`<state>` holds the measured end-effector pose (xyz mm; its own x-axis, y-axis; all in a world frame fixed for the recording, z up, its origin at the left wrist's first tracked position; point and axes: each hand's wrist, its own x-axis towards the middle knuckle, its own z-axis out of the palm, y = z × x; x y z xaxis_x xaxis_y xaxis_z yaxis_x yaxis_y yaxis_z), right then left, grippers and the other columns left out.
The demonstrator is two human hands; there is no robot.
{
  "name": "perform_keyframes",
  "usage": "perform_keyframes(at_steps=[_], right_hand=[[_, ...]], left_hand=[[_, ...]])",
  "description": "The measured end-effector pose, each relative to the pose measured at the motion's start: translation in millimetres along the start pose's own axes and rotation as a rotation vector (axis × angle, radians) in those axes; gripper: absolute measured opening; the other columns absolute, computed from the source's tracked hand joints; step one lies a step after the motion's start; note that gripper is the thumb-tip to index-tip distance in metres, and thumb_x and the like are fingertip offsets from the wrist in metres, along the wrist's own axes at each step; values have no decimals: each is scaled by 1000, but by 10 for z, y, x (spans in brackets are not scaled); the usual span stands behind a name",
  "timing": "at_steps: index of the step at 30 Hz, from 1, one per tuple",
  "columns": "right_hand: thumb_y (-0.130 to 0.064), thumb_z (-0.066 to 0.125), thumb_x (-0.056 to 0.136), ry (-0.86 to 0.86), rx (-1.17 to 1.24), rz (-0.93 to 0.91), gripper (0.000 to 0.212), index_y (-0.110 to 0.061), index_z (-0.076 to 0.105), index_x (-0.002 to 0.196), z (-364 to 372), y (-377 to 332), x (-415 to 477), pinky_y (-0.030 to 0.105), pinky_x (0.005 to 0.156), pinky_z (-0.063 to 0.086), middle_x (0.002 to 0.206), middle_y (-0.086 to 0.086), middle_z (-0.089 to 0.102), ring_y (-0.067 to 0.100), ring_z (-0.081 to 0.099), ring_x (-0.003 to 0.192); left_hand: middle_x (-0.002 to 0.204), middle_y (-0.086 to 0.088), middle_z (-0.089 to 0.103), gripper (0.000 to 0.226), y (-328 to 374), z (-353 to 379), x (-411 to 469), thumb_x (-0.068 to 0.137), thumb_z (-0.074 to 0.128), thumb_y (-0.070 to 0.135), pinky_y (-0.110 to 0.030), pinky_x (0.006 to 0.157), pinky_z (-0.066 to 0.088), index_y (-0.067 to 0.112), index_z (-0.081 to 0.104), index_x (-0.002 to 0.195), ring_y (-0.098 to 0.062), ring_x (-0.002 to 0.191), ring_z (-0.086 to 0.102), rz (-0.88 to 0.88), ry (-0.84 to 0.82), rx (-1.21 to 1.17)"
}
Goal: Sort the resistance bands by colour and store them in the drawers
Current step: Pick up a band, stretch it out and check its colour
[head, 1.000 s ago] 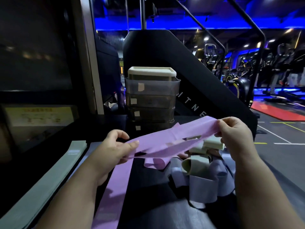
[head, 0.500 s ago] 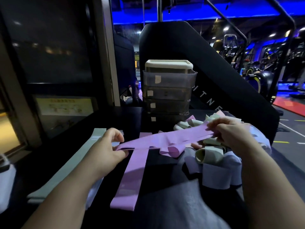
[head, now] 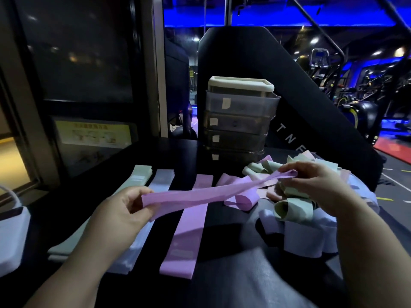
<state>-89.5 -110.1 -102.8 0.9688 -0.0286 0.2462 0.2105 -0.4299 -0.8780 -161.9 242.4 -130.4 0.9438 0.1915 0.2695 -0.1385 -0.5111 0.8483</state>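
I hold a purple resistance band stretched between both hands above the dark table. My left hand pinches its left end, my right hand pinches its right end. Under it lie three flat stacks: green bands, pale blue bands and a purple band. A jumbled pile of green, pink, purple and pale blue bands sits at the right. The grey drawer unit with a white lid stands behind, its drawers shut.
A white object lies at the table's left edge. A black padded gym machine rises behind the drawers. A window and yellow notice are at the left; gym equipment fills the far right.
The band has come down and to the left, now stretched lower over the flat purple stack. The view has swung left, showing the green and pale blue stacks more fully.
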Motion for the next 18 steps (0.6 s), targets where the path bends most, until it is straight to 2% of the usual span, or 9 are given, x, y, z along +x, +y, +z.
perform_keyframes(at_steps=[3, 5, 7, 9, 11, 15, 18], right_hand=[[-14, 71, 86, 71, -72, -36, 5, -17, 71, 90, 32, 37, 46, 32, 66, 50, 84, 14, 70, 18, 63, 69], [-7, 67, 86, 35, 49, -25, 6, -11, 68, 90, 63, 48, 51, 22, 62, 50, 84, 13, 66, 10, 61, 68], [-4, 63, 86, -3, 228, 3, 6, -7, 66, 90, 98, 52, 57, 22, 66, 54, 84, 8, 70, 14, 64, 74], [-1, 55, 91, -22, 371, 61, 11, -5, 66, 92, 137, 58, 62, 27, 71, 58, 84, 10, 72, 23, 66, 79], [-2, 53, 93, -23, 396, 94, 14, -1, 66, 98, 187, 48, 69, 35, 71, 57, 90, 19, 67, 32, 63, 81], [1, 52, 93, 14, 414, 118, 13, -6, 62, 88, 314, -63, 24, 24, 48, 55, 69, 11, 54, 15, 53, 49], [1, 53, 94, 17, 439, 131, 14, -5, 58, 104, 378, -88, 10, 21, 43, 51, 65, 8, 50, 9, 45, 43]], left_hand=[[83, 10, 75, 23, -63, 12, 66, 83, 74, 10, -40, 83, 55, 29, 68, 93, -7, 77, 70, -2, -16, -83], [82, 8, 76, 25, -97, 19, 94, 83, 72, 3, -27, 73, 54, 24, 65, 96, -6, 72, 69, -22, -41, -160], [80, 4, 76, 26, -110, 15, 96, 85, 69, -2, -18, 65, 53, 20, 63, 98, -8, 72, 70, -57, -75, -244], [82, 0, 76, 28, -135, -8, 92, 86, 68, -2, -24, 69, 53, 20, 61, 102, -14, 75, 70, -77, -95, -268], [81, -1, 76, 29, -158, -45, 79, 87, 66, 0, -30, 73, 51, 23, 61, 105, -16, 73, 69, -80, -107, -267], [78, -3, 72, 32, -170, -100, 42, 87, 62, -3, -29, 72, 50, 26, 62, 102, -12, 64, 64, -68, -157, -292], [77, -1, 68, 29, -176, -124, 49, 72, 67, 8, -34, 73, 49, 33, 65, 87, -14, 60, 58, -50, -168, -322]])
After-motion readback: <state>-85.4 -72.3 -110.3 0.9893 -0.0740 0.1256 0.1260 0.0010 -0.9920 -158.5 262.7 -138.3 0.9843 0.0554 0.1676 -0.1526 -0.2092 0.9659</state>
